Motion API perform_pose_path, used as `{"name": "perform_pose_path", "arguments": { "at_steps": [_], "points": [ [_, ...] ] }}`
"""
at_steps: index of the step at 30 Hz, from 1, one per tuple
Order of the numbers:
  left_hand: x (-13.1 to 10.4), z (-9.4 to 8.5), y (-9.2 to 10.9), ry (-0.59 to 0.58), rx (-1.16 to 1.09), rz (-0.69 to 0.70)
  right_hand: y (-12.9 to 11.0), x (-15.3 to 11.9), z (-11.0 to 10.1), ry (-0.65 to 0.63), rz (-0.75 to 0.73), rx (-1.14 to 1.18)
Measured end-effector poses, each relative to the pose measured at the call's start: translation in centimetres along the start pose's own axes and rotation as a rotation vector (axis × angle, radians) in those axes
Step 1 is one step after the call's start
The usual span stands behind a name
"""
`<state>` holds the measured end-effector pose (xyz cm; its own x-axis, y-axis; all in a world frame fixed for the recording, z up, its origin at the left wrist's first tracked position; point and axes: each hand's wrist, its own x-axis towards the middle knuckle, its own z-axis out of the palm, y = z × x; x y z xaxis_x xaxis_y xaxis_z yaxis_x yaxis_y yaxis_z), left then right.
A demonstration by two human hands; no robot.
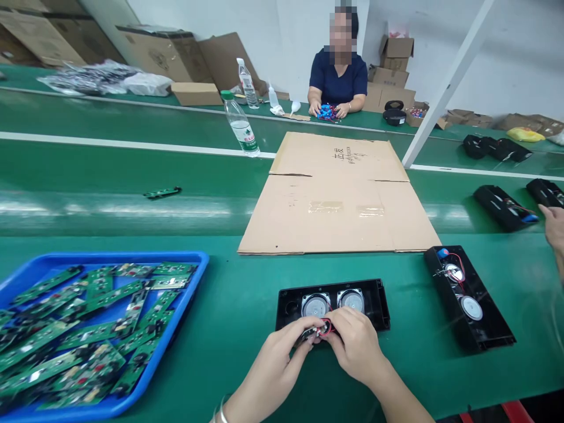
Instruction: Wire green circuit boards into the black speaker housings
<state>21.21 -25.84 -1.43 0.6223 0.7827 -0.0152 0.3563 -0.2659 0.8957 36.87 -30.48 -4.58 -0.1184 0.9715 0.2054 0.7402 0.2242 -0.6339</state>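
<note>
Close in front of me lies a black speaker housing with two round silver speakers set in it. Over its near edge, my left hand pinches a small circuit board, mostly covered by the fingers. My right hand is closed on thin red and black wires beside the board. Both hands' fingertips nearly meet there; the exact contact between wires and board is hidden. To the left, a blue tray holds many green circuit boards.
A second speaker housing with wires stands at right. Beyond lie a flat cardboard sheet, a water bottle and a lone circuit board. Another person's hand touches housings at far right. A person sits opposite, handling blue parts.
</note>
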Motion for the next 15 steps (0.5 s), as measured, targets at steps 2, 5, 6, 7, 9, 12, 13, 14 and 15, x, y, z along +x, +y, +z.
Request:
{"name": "perform_pose_path", "arguments": {
  "at_steps": [2,5,6,7,9,12,13,14,15],
  "points": [
    [0.1,-0.1,0.2,0.001,-0.035,-0.046,0.0,0.1,0.0,0.029,0.005,0.046],
    [0.4,-0.2,0.5,0.013,-0.087,-0.133,0.1,0.4,-0.9,0.062,0.055,0.133],
    [0.5,-0.3,0.5,0.020,-0.106,-0.159,0.2,0.4,-1.5,0.064,0.073,0.140],
    [0.7,-0.3,0.5,0.026,-0.127,-0.182,0.4,0.5,-2.1,0.058,0.085,0.119],
    [0.9,-0.3,0.4,0.028,-0.182,-0.226,0.9,0.7,-3.3,0.016,0.071,0.000],
    [1.2,-0.4,0.3,0.039,-0.280,-0.311,1.9,1.2,-4.4,-0.136,0.009,-0.216],
    [1.2,-0.4,0.3,0.054,-0.304,-0.341,2.2,1.3,-4.5,-0.183,-0.003,-0.267],
    [1.3,-0.4,0.3,0.069,-0.319,-0.371,2.4,1.5,-4.5,-0.213,-0.010,-0.306],
    [1.3,-0.4,0.3,0.088,-0.326,-0.397,2.6,1.6,-4.4,-0.224,-0.012,-0.335]
  ]
}}
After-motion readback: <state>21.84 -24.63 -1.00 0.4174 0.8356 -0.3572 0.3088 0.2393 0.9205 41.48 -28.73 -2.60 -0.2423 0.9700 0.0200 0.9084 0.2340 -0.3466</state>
